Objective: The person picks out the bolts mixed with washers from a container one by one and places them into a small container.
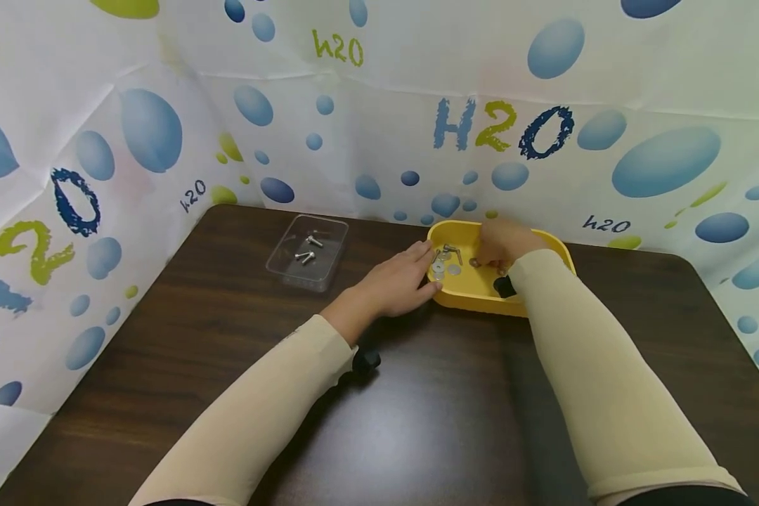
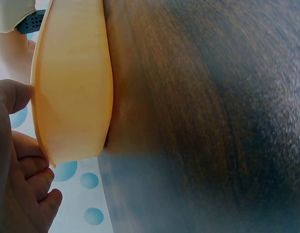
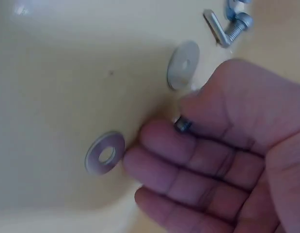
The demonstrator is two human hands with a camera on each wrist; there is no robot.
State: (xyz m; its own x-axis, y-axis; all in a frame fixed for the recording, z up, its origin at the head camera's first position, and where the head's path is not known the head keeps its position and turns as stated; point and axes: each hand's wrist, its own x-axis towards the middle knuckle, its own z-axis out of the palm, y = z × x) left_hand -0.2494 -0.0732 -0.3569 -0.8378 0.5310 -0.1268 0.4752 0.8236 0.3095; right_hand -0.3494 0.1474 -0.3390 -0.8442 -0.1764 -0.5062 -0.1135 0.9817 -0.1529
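"What have you got there?"

"A small dark metal piece (image 3: 182,124), pinched between the thumb and index finger of my right hand (image 1: 506,241); it is too blurred for me to tell a nut from a bolt end. I have it inside the yellow tray (image 1: 474,303)"

"And the rest of that hand?"

"The other fingers are bent and lie side by side, with a flat washer (image 3: 94,158) just beside their tips and a second washer (image 3: 175,73) near my thumb. Past that one lies a threaded bolt (image 3: 244,20)"

"Your left hand (image 1: 395,281)?"

"It touches the tray's rim at the left end, fingers close together, thumb apart from them"

"Anything farther out?"

"To the left of that hand, a clear plastic box (image 1: 306,282) stands on the dark wood-grain table (image 1: 164,351), with three silver bolts (image 1: 315,241) inside. Cream sleeves (image 1: 607,386) cover my forearms, and behind the table is a white sheet (image 1: 386,119) printed with blue ovals and H2O lettering"
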